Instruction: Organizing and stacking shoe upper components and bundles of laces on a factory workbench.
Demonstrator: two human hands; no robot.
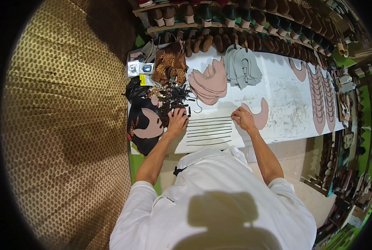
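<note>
Several thin dark beaded strips (209, 133) lie in nearly parallel rows on the white-covered table. The uppermost strip (211, 119) spans the gap between my two hands. At its right end my right hand (243, 118) is closed in a pinch, with fingertips on the strip. My left hand (177, 121) rests at the strips' left end with fingers bent down and apart, beside a heap of small dark pieces (175, 96). A pink curved cut piece (260, 114) lies just right of my right hand. Another pink piece (149, 125) rests on black material at the left.
Stacks of pink pieces (209, 83) and grey pieces (242, 68) lie farther back. Leopard-patterned pieces (169, 62) sit at the back left. Rows of pink curved pieces (316, 100) cover the right end. Shoe shelves (236, 25) line the back; a gold patterned curtain (69, 125) hangs left.
</note>
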